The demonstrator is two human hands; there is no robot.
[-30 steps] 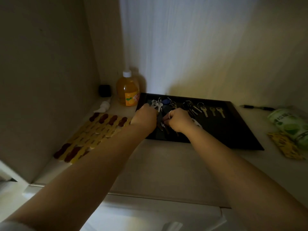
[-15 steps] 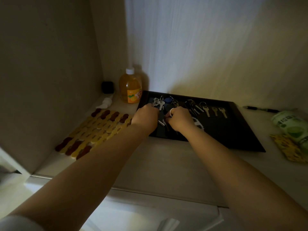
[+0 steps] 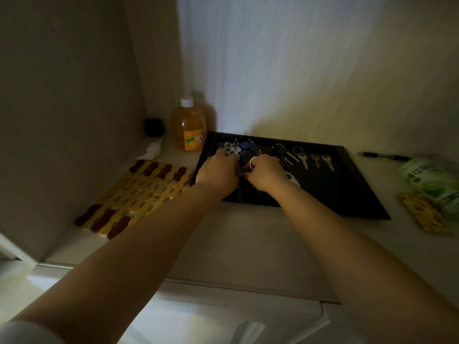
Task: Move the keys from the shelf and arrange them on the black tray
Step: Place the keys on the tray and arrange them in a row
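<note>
Over the black tray's (image 3: 352,184) left half, both hands, left hand (image 3: 218,171) and right hand (image 3: 264,172), meet, curled, pinching small keys (image 3: 239,172) between them; exact grip unclear.

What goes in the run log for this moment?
stage: arranging | left hand, right hand: together over flat black tray, handling small dark item, grip unclear | three loose silver keys laid in row

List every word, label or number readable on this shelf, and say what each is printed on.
No text here can be read for certain.
Orange bottle: label print with a fruit picture, too blurred.
Green packet: large pale characters, too blurred to quote.
Yellow packet: dark print, illegible.
Keys: no markings discernible.
</note>
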